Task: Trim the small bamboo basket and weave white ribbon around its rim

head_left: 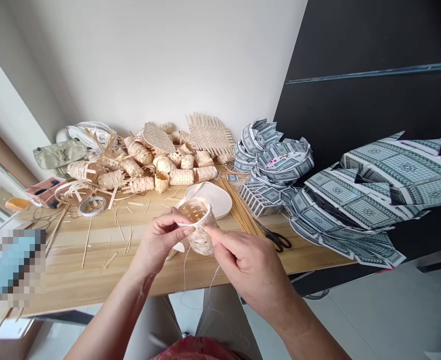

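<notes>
A small woven basket (201, 243) of pale flat strips stands tilted between my hands, its mouth facing up. My left hand (164, 239) pinches a thin white strip (186, 225) between thumb and fingertips at the near rim. At the rim's right side, my right hand (248, 262) is closed, its index finger stretched along the rim; whatever its fingertips hold is too small to make out. A thin white thread (185, 272) hangs from the basket over the table edge, and another length drops below my right hand.
Several woven baskets (181, 177) are heaped at the back. A white disc (220, 199), thin sticks (243, 212) and black scissors (276, 239) lie behind and right of the basket. A tape roll (92, 205) lies left; folded-card shapes (340, 195) fill the right side.
</notes>
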A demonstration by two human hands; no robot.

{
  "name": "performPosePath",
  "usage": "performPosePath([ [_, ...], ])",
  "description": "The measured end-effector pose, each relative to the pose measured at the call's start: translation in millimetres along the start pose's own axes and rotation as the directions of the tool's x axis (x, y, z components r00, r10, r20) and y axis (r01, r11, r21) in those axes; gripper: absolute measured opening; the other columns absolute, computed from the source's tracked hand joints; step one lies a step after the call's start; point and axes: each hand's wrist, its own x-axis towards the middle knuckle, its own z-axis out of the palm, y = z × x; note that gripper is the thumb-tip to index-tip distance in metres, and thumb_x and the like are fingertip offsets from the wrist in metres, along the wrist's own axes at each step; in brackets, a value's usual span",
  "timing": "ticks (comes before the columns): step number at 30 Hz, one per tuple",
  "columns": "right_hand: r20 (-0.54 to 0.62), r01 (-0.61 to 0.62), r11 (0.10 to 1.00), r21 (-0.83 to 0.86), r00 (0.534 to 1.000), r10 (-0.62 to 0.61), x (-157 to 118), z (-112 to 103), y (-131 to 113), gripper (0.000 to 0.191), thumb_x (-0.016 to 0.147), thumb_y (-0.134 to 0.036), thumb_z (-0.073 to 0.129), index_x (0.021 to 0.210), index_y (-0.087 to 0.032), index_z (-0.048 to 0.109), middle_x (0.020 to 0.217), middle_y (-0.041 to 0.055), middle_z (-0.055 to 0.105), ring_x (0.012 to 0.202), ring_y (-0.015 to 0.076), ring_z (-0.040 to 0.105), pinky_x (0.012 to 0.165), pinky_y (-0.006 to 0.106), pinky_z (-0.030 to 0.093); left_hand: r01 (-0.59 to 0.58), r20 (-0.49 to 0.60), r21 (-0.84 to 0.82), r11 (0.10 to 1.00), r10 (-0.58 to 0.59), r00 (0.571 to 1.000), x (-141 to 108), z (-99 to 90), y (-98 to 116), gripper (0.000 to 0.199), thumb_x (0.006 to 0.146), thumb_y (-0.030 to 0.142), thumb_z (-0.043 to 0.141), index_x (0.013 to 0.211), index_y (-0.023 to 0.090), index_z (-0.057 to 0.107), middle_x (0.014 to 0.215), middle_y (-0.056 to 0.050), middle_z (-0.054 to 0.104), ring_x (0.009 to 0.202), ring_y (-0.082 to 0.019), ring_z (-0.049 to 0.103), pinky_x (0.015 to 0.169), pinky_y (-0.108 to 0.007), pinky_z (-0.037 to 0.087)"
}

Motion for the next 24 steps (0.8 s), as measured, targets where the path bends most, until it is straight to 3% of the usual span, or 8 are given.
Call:
performPosePath([
  [4, 0.024, -0.002, 1.000, 0.002, 1.000, 0.002, 0, -1, 1, 0.032, 0.082, -0.007, 0.038, 0.082, -0.013, 0.070, 0.048, -0.0012, 0.055, 0.041, 0.0070, 0.041, 0.043, 0.021, 0.028, -0.045, 0.023, 0.056, 0.997, 0.043, 0.999, -1, -0.9, 0, 0.014, 0.068, 0.032, 0.073, 0.066, 0.019, 0.071, 0.063, 0.000, 0.054, 0.058, -0.009, 0.048, 0.055, -0.022, 0.039],
  [8, 0.035, -0.028, 0.999, 0.025, 0.999, 0.027, -3, 0, 4, 0.032, 0.081, -0.006, 0.038, 0.088, -0.011, 0.069, 0.053, 0.0001, 0.058, 0.045, 0.0081, 0.047, 0.045, 0.020, 0.032, -0.204, 0.022, 0.266, 0.942, 0.205, 0.978, -2, -1.1, 1, 0.007, 0.071, 0.026, 0.071, 0.071, 0.020, 0.072, 0.064, 0.000, 0.054, 0.061, -0.011, 0.050, 0.055, -0.021, 0.040],
  [14, -0.007, -0.098, 0.995, 0.030, 0.995, 0.098, -13, 9, 6, 0.026, 0.083, -0.006, 0.039, 0.079, -0.013, 0.065, 0.059, 0.0005, 0.062, 0.049, 0.0091, 0.053, 0.050, 0.019, 0.036, -0.484, 0.142, 0.601, 0.636, 0.510, 0.848, -4, -0.8, -2, 0.013, 0.076, 0.014, 0.064, 0.081, 0.023, 0.072, 0.066, 0.001, 0.052, 0.061, -0.010, 0.052, 0.055, -0.020, 0.042],
  [18, -0.076, -0.150, 0.989, 0.008, 0.986, 0.150, -20, 17, 6, 0.024, 0.083, -0.007, 0.040, 0.066, -0.016, 0.056, 0.049, -0.0039, 0.051, 0.042, 0.0073, 0.043, 0.046, 0.020, 0.030, -0.527, 0.184, 0.676, 0.515, 0.575, 0.797, -8, 2.0, -7, 0.014, 0.079, 0.015, 0.062, 0.084, 0.022, 0.072, 0.066, 0.001, 0.051, 0.059, -0.009, 0.051, 0.054, -0.019, 0.041],
  [24, -0.079, -0.209, 0.977, 0.053, 0.974, 0.213, -20, 26, 9, 0.025, 0.084, -0.012, 0.041, 0.062, -0.017, 0.050, 0.047, -0.0057, 0.044, 0.041, 0.0070, 0.038, 0.045, 0.020, 0.028, -0.543, 0.248, 0.720, 0.431, 0.571, 0.782, -11, 8.8, -13, 0.014, 0.082, 0.017, 0.058, 0.084, 0.021, 0.071, 0.067, 0.001, 0.050, 0.058, -0.008, 0.052, 0.051, -0.017, 0.041],
])
